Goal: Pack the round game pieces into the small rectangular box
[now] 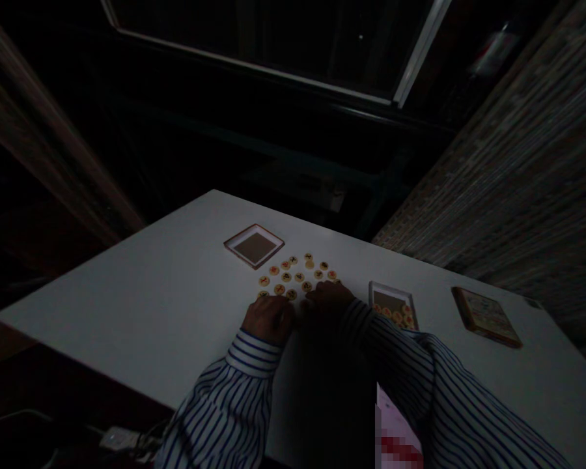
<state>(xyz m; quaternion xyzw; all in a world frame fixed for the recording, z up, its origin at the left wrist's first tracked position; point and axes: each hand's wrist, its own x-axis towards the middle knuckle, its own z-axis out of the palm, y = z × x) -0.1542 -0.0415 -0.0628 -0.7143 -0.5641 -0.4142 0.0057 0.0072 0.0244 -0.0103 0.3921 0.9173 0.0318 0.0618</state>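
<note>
Several round xiangqi pieces (pixel 286 277) with red or black characters lie scattered, flat, in the middle of the white table. My left hand (pixel 268 319) rests at the near edge of the scatter, its fingers curled down beside a black-marked piece (pixel 291 295). At the right side of the scatter is my right hand (pixel 331 297), also with bent fingers, close to another black-marked piece (pixel 306 286). Whatever the fingertips of either hand may hold is hidden in the dim light. To the right, an open box (pixel 375 286) holds several red-marked pieces (pixel 396 317), partly covered by my right sleeve.
A shallow open tray or lid (pixel 231 248) lies behind the pieces to the left. Towards the right end of the white table (pixel 127 293) sits a flat closed box (pixel 488 316). A curtain (pixel 508 150) hangs at the right, and a cable with a white plug (pixel 120 438) shows below left.
</note>
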